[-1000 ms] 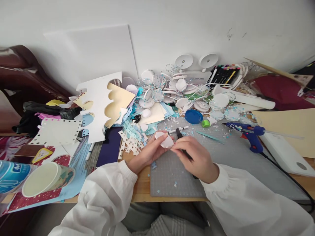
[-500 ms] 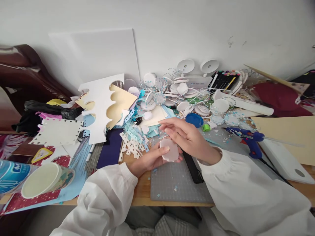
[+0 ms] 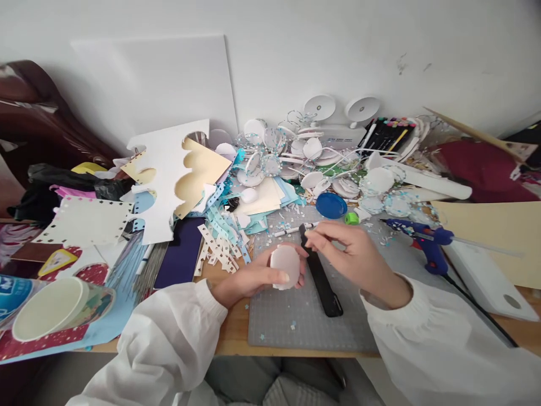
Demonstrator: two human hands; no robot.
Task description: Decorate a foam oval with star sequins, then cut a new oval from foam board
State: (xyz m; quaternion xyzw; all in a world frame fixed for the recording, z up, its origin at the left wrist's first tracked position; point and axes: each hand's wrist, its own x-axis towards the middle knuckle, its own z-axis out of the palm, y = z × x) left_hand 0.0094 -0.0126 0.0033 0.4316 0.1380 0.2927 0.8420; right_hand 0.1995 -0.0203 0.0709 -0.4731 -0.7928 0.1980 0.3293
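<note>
My left hand (image 3: pixel 260 273) grips a pale round disc (image 3: pixel 285 267), thumb on its face and fingers behind it, above the grey cutting mat (image 3: pixel 291 324). To its right my right hand (image 3: pixel 342 248) is closed, thumb and index finger pinched together by the upper end of a black flat tool (image 3: pixel 322 282) on the mat. Whatever those fingertips hold, if anything, is too small to make out. A white pen (image 3: pixel 291 229) lies just beyond the hands.
A blue glue gun (image 3: pixel 426 242) lies at the right, its cable running toward the front. Paper strips (image 3: pixel 217 248) and cut white sheets (image 3: pixel 158 186) are at the left, near a paper cup (image 3: pixel 51 310). Wired white discs (image 3: pixel 313 148) crowd the back around a blue lid (image 3: pixel 331 206).
My right hand has moved right, away from the disc, and its fingers have closed into a pinch. The disc has tilted slightly in my left hand. The view has shifted a little.
</note>
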